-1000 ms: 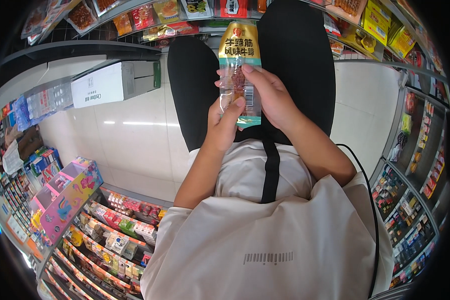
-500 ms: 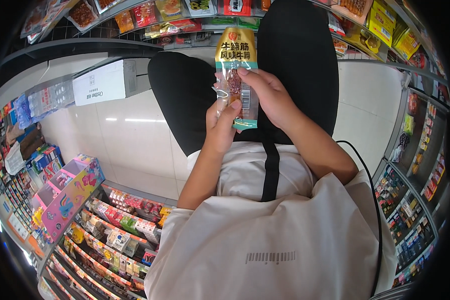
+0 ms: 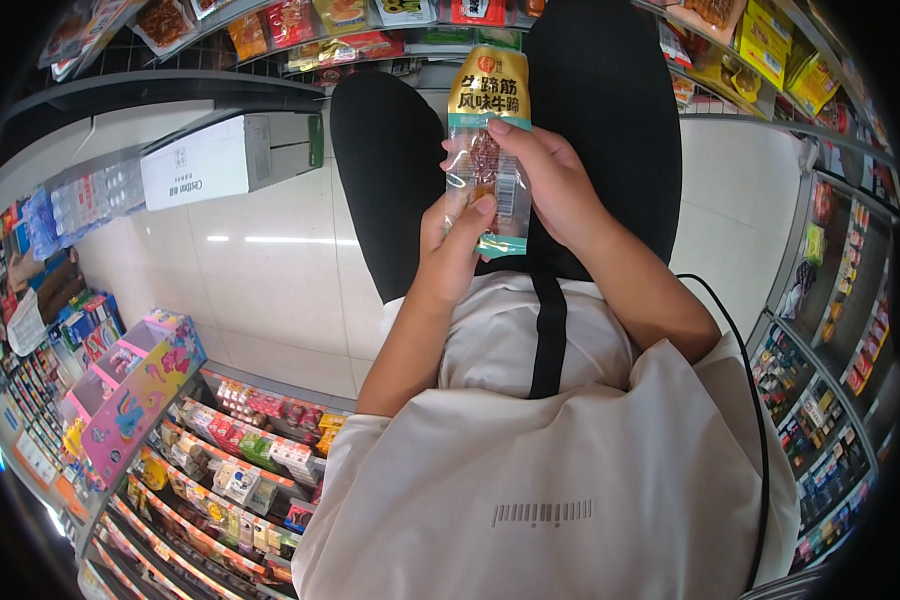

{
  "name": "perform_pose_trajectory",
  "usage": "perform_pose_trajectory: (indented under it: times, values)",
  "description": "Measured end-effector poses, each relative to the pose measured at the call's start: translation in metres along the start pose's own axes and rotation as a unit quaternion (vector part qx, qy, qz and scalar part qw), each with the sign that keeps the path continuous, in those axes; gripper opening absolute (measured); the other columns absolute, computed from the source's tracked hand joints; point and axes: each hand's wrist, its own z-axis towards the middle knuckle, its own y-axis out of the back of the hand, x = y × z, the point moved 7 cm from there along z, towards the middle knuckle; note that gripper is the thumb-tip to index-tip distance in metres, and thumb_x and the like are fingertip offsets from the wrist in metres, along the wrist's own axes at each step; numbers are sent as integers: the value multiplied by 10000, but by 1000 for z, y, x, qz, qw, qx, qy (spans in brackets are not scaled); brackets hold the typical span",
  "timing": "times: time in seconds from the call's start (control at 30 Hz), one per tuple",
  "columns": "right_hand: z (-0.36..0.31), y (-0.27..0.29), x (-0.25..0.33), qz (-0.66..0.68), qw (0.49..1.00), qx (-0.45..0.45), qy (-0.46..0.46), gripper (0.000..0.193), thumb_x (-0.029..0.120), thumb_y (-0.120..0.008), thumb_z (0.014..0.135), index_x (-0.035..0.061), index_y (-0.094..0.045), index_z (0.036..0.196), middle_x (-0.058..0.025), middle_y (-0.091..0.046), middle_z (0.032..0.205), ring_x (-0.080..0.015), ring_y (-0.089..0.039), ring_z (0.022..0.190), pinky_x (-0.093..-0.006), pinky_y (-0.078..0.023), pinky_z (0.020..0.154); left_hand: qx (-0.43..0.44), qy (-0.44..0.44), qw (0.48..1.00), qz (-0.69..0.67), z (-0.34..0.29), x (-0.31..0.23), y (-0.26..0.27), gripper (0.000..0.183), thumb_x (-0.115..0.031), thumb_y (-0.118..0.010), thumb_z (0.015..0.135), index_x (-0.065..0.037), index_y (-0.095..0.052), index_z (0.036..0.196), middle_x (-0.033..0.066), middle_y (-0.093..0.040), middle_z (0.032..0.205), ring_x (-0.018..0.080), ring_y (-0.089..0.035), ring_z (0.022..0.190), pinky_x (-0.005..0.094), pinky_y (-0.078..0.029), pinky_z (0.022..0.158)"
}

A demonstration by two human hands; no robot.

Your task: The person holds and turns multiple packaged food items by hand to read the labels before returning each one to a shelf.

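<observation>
A vacuum-packed snack pouch with a gold top, teal bands and a clear middle is held upright over my lap. Brownish-red food shows through the clear part, beside a barcode. My left hand grips the lower left of the pouch, thumb laid across its front. On the right edge, my right hand is closed round the pouch, its thumb pressed just under the upper teal band. The fingers behind the pouch are mostly hidden.
Shelves of packaged snacks run along the far side. At left are a white carton and shrink-wrapped bottles. A pink display box stands near packed shelves at lower left. More racks line the right.
The pouch and both hands have shifted slightly to the right in the picture, still gripping it. My left knee has also moved right and up.
</observation>
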Motion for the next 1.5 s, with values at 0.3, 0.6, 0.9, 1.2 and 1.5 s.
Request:
perform_pose_trajectory:
  times: [0.3, 0.6, 0.9, 1.2, 1.5]
  values:
    - [-1, 3, 8, -12, 1000, 4, 14, 366, 242, -510, 985, -58, -605, 1173, -142, -684, 1095, -223, -678, 990, -337, -535, 896, 3, 15, 1000, -7, 10, 8, -1, 300, -202, -562, 932, 13, -555, 1141, 80, -640, 969, 144, -632, 804, 265, -512, 674]
    - [1, -1, -2, -58, 997, 60, -3, 333, 157, -509, 973, -50, -587, 1222, -137, -681, 1111, -193, -666, 1008, -317, -514, 924, -13, -22, 1000, -11, 11, 2, 7, 317, -230, -567, 940, 8, -542, 1148, 76, -635, 939, 145, -636, 775, 257, -517, 617]
    - [-2, -18, 2, -41, 988, 146, 18, 368, 135, -476, 974, -29, -538, 1297, -145, -636, 1223, -200, -620, 1113, -323, -482, 975, -16, -43, 998, 33, 8, -8, -1, 333, -329, -489, 997, -23, -532, 1121, 46, -590, 849, 102, -538, 628, 231, -411, 499]
    - [-9, -16, 0, -31, 986, 164, 7, 365, 84, -514, 967, 1, -516, 1323, -112, -626, 1231, -154, -588, 1112, -297, -470, 964, -14, -82, 993, 79, 7, -18, -9, 422, -411, -365, 1032, -24, -523, 1085, 68, -582, 834, 124, -534, 619, 245, -413, 504]
    - [-22, -15, 1, -70, 976, 203, -22, 549, 92, -600, 922, 35, -386, 1424, -57, -591, 1196, -123, -582, 1008, -299, -521, 837, -62, -104, 992, 46, 2, -31, -19, 476, -467, -329, 1037, -38, -522, 1114, 60, -587, 843, 111, -515, 623, 235, -399, 506]
